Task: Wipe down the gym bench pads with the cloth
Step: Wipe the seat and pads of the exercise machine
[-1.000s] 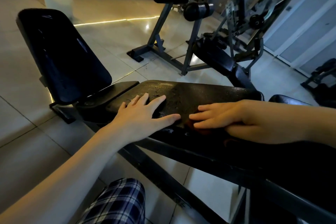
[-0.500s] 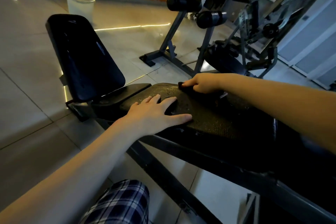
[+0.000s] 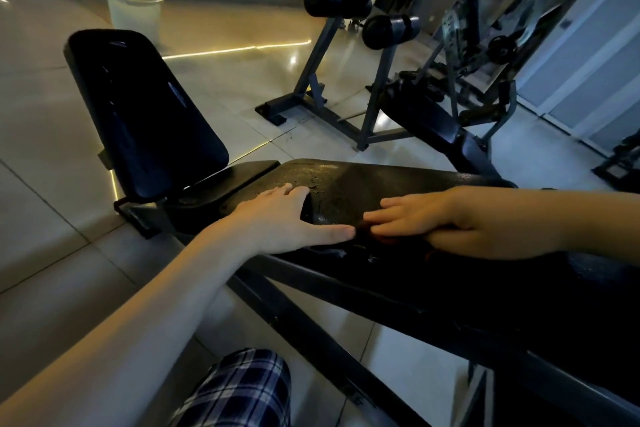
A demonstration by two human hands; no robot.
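Now, my left hand [image 3: 282, 218] lies flat, fingers spread, on the droplet-speckled bench pad [image 3: 398, 180]. My right hand [image 3: 429, 222], fingers straight, presses the dark red cloth [image 3: 370, 234] onto the pad's near edge, just beside my left thumb.

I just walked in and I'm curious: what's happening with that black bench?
A person is wiping a gym bench. Their right hand presses a dark reddish cloth flat on the long pad, near its front edge. Their left hand rests flat on the pad beside it. Wet-looking drops shine on the pad farther along.
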